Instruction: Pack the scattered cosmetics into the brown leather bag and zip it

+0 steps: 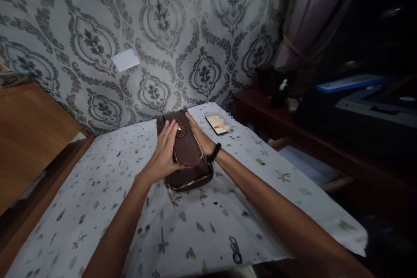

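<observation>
A small brown leather bag [187, 147] with gold zips and a metal clasp rests on the patterned white cloth. My left hand [166, 152] grips its left side, with fingers laid over the top by the clasp and the thumb at the lower edge of the flap. Against the bag's right side lies my right hand [199, 137], holding it; most of those fingers are hidden behind the bag. A black band [215, 152] circles my right wrist. Just right of the bag, a phone [216, 124] lies with its screen lit.
The printed white cloth [107, 191] covers the surface under the bag. A wooden panel [35, 134] stands at the left. At the right are a dark red desk [254, 106] and a gathered curtain [314, 8]. A white card [125, 60] is on the patterned wall behind.
</observation>
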{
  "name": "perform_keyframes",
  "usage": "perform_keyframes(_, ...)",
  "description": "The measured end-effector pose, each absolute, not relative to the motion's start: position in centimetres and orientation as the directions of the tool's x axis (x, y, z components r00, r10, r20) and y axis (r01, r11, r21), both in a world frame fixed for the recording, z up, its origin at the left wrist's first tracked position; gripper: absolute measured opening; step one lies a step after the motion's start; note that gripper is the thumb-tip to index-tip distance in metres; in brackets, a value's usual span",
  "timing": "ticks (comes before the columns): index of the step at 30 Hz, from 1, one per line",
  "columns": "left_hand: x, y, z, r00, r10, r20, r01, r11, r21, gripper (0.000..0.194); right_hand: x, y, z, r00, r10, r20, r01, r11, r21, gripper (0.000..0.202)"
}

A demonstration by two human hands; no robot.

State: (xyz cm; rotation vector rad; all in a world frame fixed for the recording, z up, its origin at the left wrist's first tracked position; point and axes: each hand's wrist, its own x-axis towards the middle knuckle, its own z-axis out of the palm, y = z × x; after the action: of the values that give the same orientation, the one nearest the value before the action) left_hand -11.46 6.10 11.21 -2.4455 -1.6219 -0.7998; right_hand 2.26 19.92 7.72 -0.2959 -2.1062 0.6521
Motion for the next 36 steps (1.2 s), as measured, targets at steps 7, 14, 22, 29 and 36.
perform_keyframes(7, -11.4, 5.7, 10.9, 0.325, 0.770, 0.549, 0.858, -0.484, 0.171, 0.079, 5.2, 14.6, 6.1, -0.569, 0.481, 0.667, -0.073, 0.778, -0.624, 0.072)
perform_keyframes(14, -11.6, 5.5, 10.2, 0.303, 0.755, 0.581, 0.860, -0.479, 0.175, 0.047, 7.6, 12.6, 6.0, -0.613, 0.480, 0.627, -0.074, 0.756, -0.651, 0.067)
perform_keyframes(22, -11.2, 5.7, 9.2, 0.220, 0.723, 0.655, 0.873, -0.445, 0.198, 0.040, 8.0, 13.4, 6.5, -0.655, 0.443, 0.612, -0.092, 0.757, -0.647, 0.050)
perform_keyframes(29, -12.0, 4.8, 9.3, 0.313, 0.687, 0.656, 0.833, -0.531, 0.158, 0.041, 8.1, 13.3, 6.6, -0.603, 0.525, 0.601, -0.053, 0.725, -0.687, 0.042)
perform_keyframes(36, -11.1, 3.3, 8.5, 0.361, 0.674, 0.645, 0.882, -0.470, -0.002, 0.044, 8.0, 13.3, 6.8, -0.577, 0.530, 0.621, -0.067, 0.727, -0.683, 0.040)
